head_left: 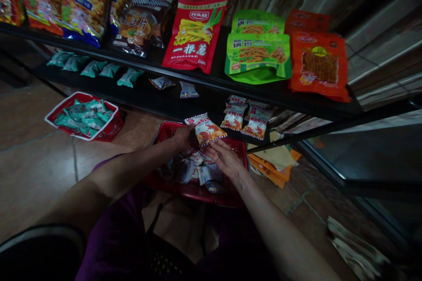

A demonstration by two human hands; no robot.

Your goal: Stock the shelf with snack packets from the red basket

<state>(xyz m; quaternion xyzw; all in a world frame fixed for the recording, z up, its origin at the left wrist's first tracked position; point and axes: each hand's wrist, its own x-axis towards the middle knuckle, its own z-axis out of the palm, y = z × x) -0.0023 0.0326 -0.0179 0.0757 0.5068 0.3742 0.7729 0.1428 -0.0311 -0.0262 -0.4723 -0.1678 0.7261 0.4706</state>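
Head view, only one: snack packet [208, 130] is up in front of the lower shelf [140, 96], above the big red basket [198, 197] — neither shelved nor in the heap. Left hand [183, 137] looks clamped on the packet's left end. Right hand [226, 158] has fingertips at its lower edge; too dim to tell if they pinch or just support.

Progress, my read: partway. Two short overlapping rows of matching packets [256, 122] lie near the shelf's right end; a loose pile [201, 171] sits in the basket, so plenty unsorted there. Count unclear, hands and shadow hide some. Further left on that shelf, a spaced line of teal packets [94, 69] — more teal ones fill the small red basket [115, 126] on the floor. Upper shelf [218, 58] has big bags standing, both hands well below them
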